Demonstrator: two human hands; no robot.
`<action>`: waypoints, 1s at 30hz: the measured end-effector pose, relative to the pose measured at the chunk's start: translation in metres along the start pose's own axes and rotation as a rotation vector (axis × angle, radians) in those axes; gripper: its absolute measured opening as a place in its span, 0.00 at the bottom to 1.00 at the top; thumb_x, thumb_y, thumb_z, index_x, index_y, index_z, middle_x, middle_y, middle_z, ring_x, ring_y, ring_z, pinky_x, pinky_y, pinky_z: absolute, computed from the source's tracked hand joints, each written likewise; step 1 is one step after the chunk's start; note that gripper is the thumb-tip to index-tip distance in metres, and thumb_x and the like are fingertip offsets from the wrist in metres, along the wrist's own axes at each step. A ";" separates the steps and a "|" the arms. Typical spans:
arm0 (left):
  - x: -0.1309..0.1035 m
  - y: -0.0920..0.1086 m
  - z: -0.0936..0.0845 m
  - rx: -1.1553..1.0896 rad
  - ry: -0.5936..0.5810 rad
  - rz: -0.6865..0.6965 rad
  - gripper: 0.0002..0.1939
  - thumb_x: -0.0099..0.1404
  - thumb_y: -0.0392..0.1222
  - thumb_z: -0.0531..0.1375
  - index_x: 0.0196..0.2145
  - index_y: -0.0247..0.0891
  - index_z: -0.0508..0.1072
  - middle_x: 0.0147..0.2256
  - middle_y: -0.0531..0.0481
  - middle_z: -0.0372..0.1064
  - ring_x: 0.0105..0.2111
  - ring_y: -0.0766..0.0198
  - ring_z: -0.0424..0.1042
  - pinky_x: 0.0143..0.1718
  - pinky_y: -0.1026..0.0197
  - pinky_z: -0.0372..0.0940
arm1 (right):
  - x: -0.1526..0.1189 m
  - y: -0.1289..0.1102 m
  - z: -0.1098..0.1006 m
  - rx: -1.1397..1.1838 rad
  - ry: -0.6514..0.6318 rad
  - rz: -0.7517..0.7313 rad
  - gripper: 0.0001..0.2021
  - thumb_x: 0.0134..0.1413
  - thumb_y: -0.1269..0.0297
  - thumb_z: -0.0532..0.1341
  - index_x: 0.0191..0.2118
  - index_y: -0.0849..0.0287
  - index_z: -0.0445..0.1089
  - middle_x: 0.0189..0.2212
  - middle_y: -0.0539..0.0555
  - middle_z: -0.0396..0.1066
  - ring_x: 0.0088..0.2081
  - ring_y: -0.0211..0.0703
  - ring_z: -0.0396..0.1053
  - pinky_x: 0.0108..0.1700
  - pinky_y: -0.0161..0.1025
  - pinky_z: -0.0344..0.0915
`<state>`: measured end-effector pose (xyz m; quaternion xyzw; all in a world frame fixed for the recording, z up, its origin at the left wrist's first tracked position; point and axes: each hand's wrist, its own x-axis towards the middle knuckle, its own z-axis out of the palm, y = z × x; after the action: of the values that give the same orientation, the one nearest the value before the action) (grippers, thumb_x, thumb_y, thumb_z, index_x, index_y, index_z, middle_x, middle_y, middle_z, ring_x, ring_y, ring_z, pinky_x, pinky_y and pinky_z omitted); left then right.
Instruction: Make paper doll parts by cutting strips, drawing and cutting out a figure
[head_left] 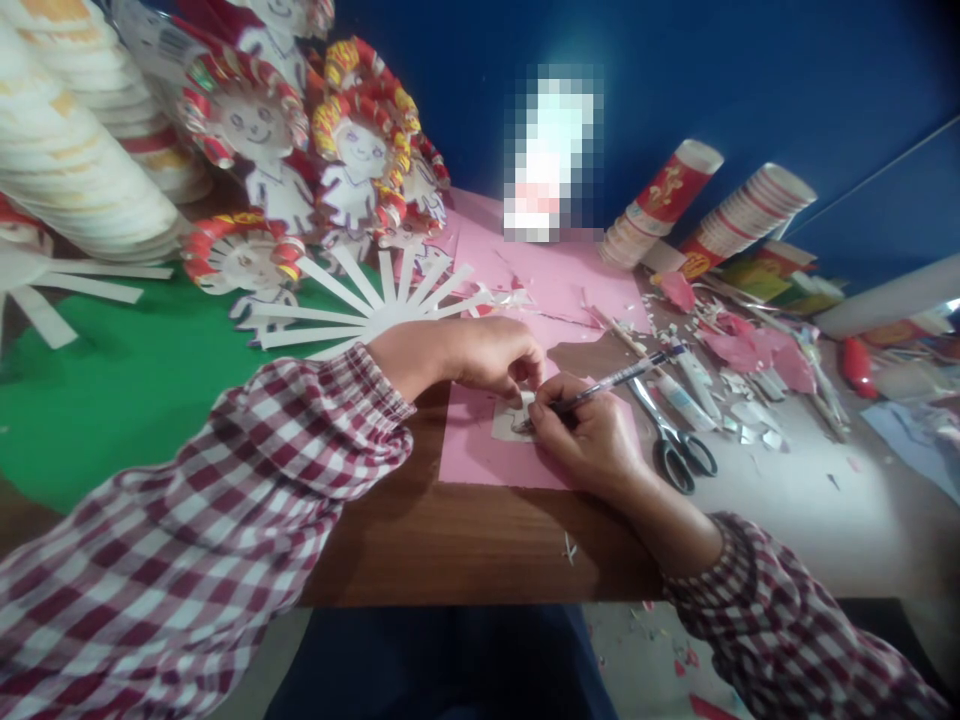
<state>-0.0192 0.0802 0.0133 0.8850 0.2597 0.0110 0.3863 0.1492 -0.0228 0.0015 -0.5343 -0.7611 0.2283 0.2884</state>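
Head view: we see 2 bare hands at work over a brown table (450, 545), with checked sleeves reaching to the wrists. Our right hand (581, 428) is closed on a pen (628, 374), its shaft slanting up and away to the right, its lower end down at a small white paper (510, 422). That paper lies on a pink sheet (487, 458) near the table's front edge, and we note dark lines on it. Our left hand (495, 356) is bent over the paper's far edge, thumb and fingers drawn close; we cannot tell whether they pinch the paper or only press it. Just right of the right hand lie scissors (675, 440), handles toward us. Beyond them we record scattered scraps and crumpled pink paper (757, 345), with 2 leaning cup stacks, 1 nearer (664, 205) and 1 farther right (750, 222), before a blue wall (420, 60). On the left we log a green sheet (142, 360), a white paper fan (386, 312) of spread strips partly over it, several paper dolls (276, 197) with red or yellow rings about their heads, and tall pale stacks (82, 130) at the far left.
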 end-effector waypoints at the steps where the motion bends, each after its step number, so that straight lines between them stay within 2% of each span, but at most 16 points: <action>1: 0.000 -0.002 0.001 -0.004 0.004 0.015 0.13 0.53 0.32 0.64 0.38 0.38 0.77 0.33 0.51 0.72 0.30 0.67 0.66 0.31 0.63 0.56 | 0.000 0.002 0.000 0.039 0.005 0.020 0.05 0.55 0.66 0.58 0.28 0.56 0.66 0.21 0.47 0.67 0.24 0.37 0.65 0.29 0.33 0.61; 4: 0.000 -0.006 0.002 -0.013 0.015 0.050 0.14 0.52 0.30 0.62 0.37 0.39 0.77 0.33 0.52 0.73 0.30 0.68 0.67 0.31 0.64 0.56 | 0.000 0.007 0.002 0.140 0.031 0.072 0.06 0.57 0.65 0.56 0.29 0.56 0.65 0.21 0.47 0.67 0.25 0.37 0.65 0.29 0.33 0.61; 9: 0.000 -0.007 0.003 -0.034 0.017 0.074 0.16 0.50 0.27 0.59 0.37 0.38 0.77 0.33 0.52 0.74 0.29 0.68 0.67 0.31 0.64 0.58 | 0.000 0.008 0.003 0.123 0.033 0.072 0.06 0.58 0.64 0.57 0.30 0.57 0.66 0.22 0.47 0.67 0.24 0.36 0.64 0.28 0.32 0.60; 14: 0.002 -0.007 0.004 -0.013 0.031 0.098 0.11 0.51 0.29 0.60 0.33 0.38 0.76 0.28 0.54 0.71 0.26 0.70 0.64 0.30 0.64 0.57 | -0.002 0.005 0.003 0.154 0.043 0.061 0.06 0.58 0.63 0.57 0.32 0.58 0.67 0.22 0.47 0.68 0.23 0.35 0.65 0.27 0.32 0.61; 18: 0.002 -0.005 0.003 -0.022 0.011 0.061 0.08 0.53 0.31 0.61 0.32 0.37 0.76 0.26 0.53 0.69 0.25 0.69 0.62 0.29 0.64 0.56 | -0.004 0.008 0.004 0.203 0.048 0.054 0.06 0.59 0.62 0.58 0.34 0.57 0.67 0.22 0.48 0.69 0.24 0.36 0.66 0.28 0.33 0.62; 25: -0.003 0.006 -0.002 -0.009 -0.017 0.001 0.09 0.53 0.29 0.62 0.34 0.35 0.76 0.31 0.50 0.72 0.29 0.67 0.66 0.32 0.63 0.58 | -0.001 -0.001 0.001 0.097 0.017 0.042 0.06 0.58 0.63 0.58 0.33 0.58 0.67 0.22 0.48 0.70 0.22 0.35 0.65 0.24 0.32 0.59; 30: -0.003 0.005 -0.001 -0.013 -0.017 0.002 0.09 0.54 0.28 0.62 0.34 0.35 0.76 0.28 0.52 0.71 0.27 0.68 0.65 0.31 0.63 0.57 | 0.001 -0.005 -0.001 0.028 0.021 0.033 0.04 0.56 0.65 0.58 0.31 0.57 0.68 0.22 0.49 0.70 0.23 0.36 0.65 0.25 0.32 0.59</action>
<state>-0.0200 0.0770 0.0178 0.8827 0.2552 0.0057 0.3945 0.1463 -0.0236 0.0059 -0.5448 -0.7459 0.2382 0.3002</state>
